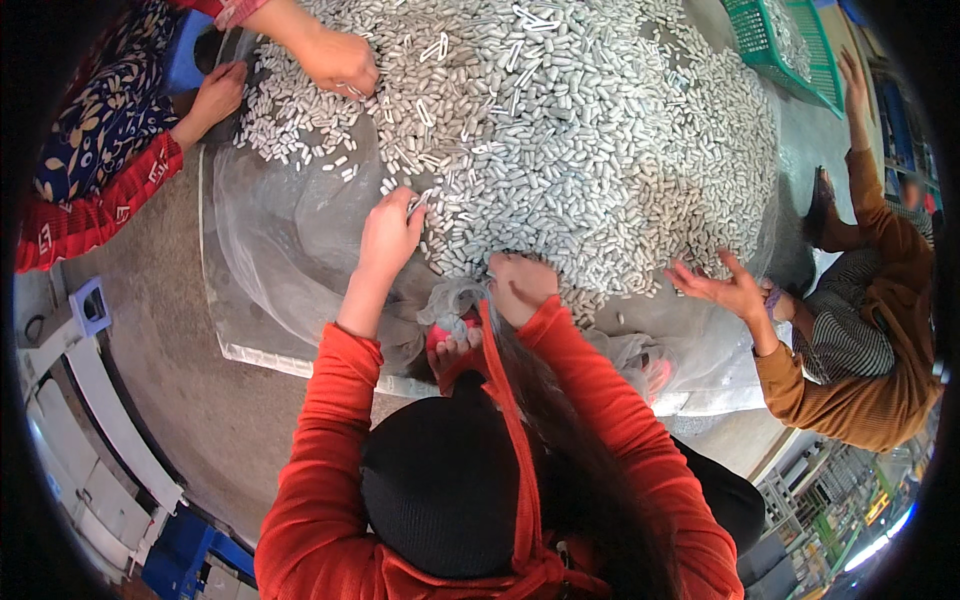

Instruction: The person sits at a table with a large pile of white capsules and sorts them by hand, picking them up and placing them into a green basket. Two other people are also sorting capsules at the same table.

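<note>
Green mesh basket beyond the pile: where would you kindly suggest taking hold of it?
Probably by the rim of the green mesh basket, with fingers hooked over its near edge from the side of the pile. It sits open-topped and that edge is bare and unobstructed.

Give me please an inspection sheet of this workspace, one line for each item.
Surface: clear plastic sheet on a grey floor.
Job's things: large heap of small silver-grey capsule-shaped pieces on the sheet.
Clutter: green basket behind the heap.
Grippers: left hand and right hand at the heap's near edge; grip unclear.
Cables: nothing seen.
Surroundings: a co-worker's hand on the heap, another co-worker's hand beside it.
</note>
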Tool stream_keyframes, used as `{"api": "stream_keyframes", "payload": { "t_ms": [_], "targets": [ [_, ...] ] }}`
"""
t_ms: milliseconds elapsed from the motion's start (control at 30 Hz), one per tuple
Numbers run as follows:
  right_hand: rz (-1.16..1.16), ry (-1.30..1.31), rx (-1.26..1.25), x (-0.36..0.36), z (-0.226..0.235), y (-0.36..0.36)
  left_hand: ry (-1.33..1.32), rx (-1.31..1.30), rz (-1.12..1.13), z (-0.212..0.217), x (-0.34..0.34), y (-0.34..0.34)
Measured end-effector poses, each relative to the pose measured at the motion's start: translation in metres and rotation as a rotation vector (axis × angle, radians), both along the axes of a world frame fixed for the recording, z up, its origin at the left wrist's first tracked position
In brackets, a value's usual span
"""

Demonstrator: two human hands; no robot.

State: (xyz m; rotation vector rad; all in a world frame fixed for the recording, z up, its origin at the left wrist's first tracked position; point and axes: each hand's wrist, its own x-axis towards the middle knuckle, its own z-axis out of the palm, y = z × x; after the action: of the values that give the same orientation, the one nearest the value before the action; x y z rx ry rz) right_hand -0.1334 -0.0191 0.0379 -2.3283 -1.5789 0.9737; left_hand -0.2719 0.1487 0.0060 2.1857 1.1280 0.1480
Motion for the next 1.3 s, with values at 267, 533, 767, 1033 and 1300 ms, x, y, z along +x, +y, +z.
{"api": "stream_keyframes", "payload": {
  "t_ms": [267,533,767,1033,1300],
  "targets": [
    [-0.721,1.34,0.17,0.051,0.011,0.001,-0.901,-1.524,0.532,0.033,-0.023,-0.007],
    [-1.007,1.88,0.322,0.04,0.011,0.035,-0.773,-1.026,0.32,0.066,0.035,-0.023],
    [-1.013,2.585,0.334,0.02,-0.001,0.048,-0.523,0.029,-0.331,0.091,0.073,-0.044],
    [-0.832,1.997,0.747,0.077,0.047,0.051,-0.762,0.113,-0.342,0.115,0.09,-0.055],
    [-1.318,1.622,1.353,0.363,0.196,0.092,-0.584,-0.049,0.026,0.097,0.049,-0.033]
  ]
}}
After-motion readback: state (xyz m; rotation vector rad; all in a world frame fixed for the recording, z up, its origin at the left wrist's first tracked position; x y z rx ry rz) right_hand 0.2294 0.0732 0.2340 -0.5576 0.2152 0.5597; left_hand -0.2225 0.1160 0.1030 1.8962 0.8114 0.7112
